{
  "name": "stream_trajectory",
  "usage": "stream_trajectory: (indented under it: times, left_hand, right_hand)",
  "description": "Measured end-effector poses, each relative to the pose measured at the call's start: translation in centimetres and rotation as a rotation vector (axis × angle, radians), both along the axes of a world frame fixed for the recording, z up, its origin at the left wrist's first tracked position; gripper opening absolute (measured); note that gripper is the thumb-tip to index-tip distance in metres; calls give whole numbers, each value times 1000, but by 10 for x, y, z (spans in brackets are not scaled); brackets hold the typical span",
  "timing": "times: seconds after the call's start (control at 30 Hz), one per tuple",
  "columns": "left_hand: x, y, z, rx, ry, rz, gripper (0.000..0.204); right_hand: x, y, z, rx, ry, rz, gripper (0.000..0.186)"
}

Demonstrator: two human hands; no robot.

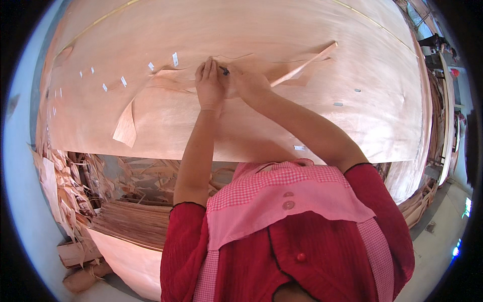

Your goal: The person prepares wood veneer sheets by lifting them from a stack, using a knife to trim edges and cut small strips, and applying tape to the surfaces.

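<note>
A large sheet of pale wood veneer [377, 100] spreads in front of me. My left hand [209, 84] lies on it near the middle, fingers stretched out flat beside a torn edge. My right hand [241, 80], just to its right, grips a small black tool [224, 70] at the veneer; the tool's tip is too small to make out. A narrow veneer strip [307, 63] slants up to the right, and a curled torn flap [126, 128] hangs toward me on the left. Small white tape pieces [175, 59] dot the sheet.
Torn veneer scraps [70, 186] are heaped at the left, beside a stack of veneer [126, 224] below the sheet's near edge. On the right, more long boards [445, 126] stand beside a pale floor [448, 211], with indistinct dark and red shapes at the upper right.
</note>
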State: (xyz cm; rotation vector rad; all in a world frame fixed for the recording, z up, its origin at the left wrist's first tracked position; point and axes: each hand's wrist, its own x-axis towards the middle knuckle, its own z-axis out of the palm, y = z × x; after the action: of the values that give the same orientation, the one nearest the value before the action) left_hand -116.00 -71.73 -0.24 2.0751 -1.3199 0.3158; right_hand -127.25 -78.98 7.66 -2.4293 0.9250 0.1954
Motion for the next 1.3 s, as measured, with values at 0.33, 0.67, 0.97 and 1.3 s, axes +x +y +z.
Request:
stream_trajectory:
  times: [0.33,0.67,0.97,1.3]
  left_hand:
    - [-49,-15,34,243,178,230,54]
    - [-42,-10,26,257,171,215,78]
    - [-47,-14,29,82,256,253,101]
    - [-50,-8,23,224,-68,100,37]
  right_hand:
    - [-101,-67,-7,-340,-18,396,39]
    - [-183,-187,28,-145,5,390,44]
    - [3,-81,6,-314,-89,693,39]
    - [-61,-110,-7,-267,-145,447,32]
